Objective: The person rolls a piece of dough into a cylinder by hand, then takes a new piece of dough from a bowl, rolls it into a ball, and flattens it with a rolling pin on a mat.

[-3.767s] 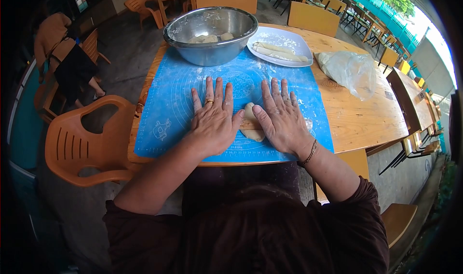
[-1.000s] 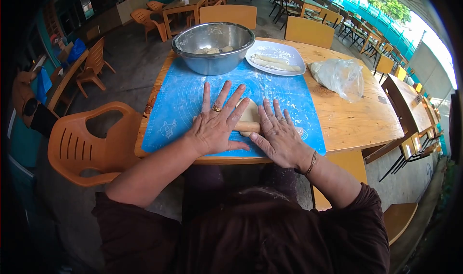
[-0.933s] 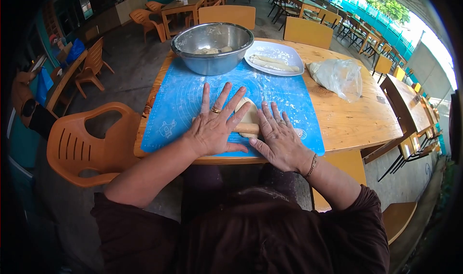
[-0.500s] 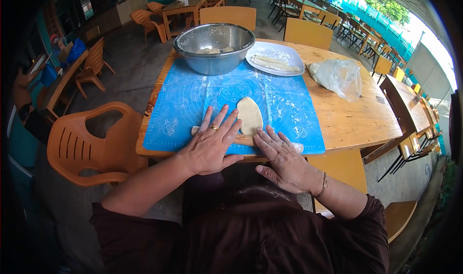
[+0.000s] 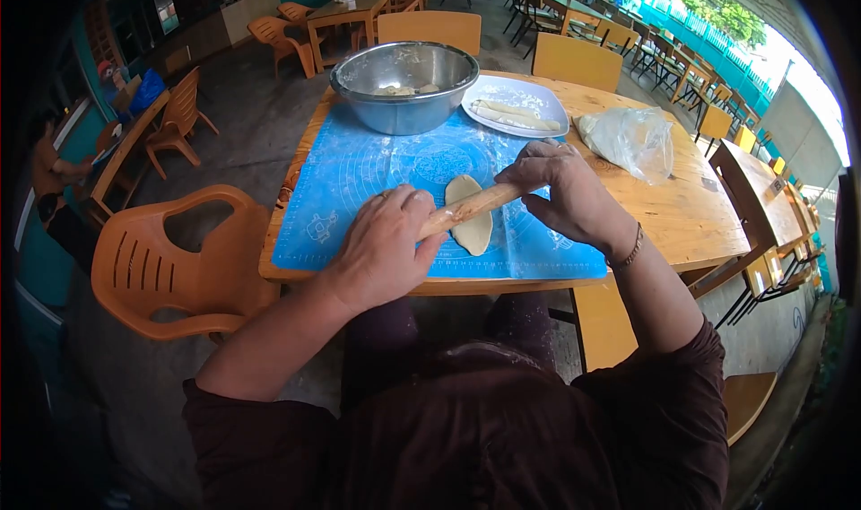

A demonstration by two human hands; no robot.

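A wooden rolling pin [image 5: 475,205] slants across a flat oval of dough [image 5: 473,234], its right end higher in view. My left hand [image 5: 387,243] is wrapped round the pin's left end, and my right hand [image 5: 567,191] grips the other end. Under the dough lies a blue silicone mat [image 5: 359,178] with printed circles, dusted with flour. Part of the dough is hidden behind the pin. Beyond it stand a metal bowl [image 5: 404,111] with dough pieces inside and a white plate [image 5: 558,115] bearing rolled dough [image 5: 513,115].
To the right, a clear plastic bag [image 5: 632,142] with pale contents rests on the wooden table [image 5: 700,214]. An orange plastic chair [image 5: 179,263] stands at the table's left. Yellow chairs [image 5: 578,61] are at the far side. Another person [image 5: 54,169] is at the far left edge.
My hands have gone from lying flat with fingers spread on the pin near the mat's front edge to gripping its ends. The pin has moved forward over the dough and tilted.
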